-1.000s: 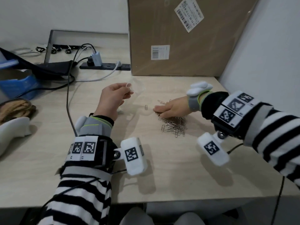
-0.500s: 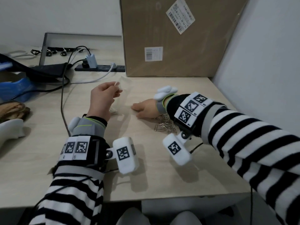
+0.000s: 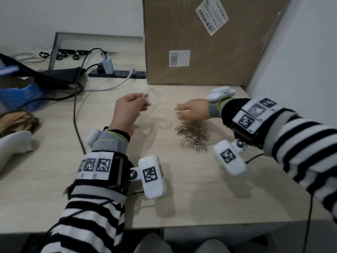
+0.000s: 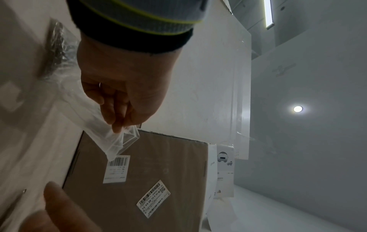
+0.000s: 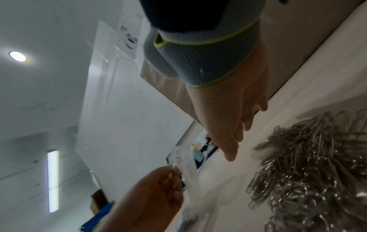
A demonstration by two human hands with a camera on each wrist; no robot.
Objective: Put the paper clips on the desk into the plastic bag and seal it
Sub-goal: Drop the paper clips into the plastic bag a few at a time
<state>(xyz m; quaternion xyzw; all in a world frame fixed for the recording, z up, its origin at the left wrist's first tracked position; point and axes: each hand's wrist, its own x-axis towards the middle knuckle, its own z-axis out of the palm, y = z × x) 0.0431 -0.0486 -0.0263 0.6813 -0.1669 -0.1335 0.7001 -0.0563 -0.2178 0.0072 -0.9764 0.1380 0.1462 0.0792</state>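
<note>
Paper clips [image 3: 194, 135] just beneath right hand [image 3: 191, 110]

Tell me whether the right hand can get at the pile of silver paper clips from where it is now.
Probably yes. The right hand hovers open just beyond the pile of silver paper clips on the light wooden desk, with nothing between them. The left hand, pinching the clear plastic bag, stays off to the side.

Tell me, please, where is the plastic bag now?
In the head view the plastic bag hangs from the left hand, left of the paper clips and before the cardboard box.
</note>
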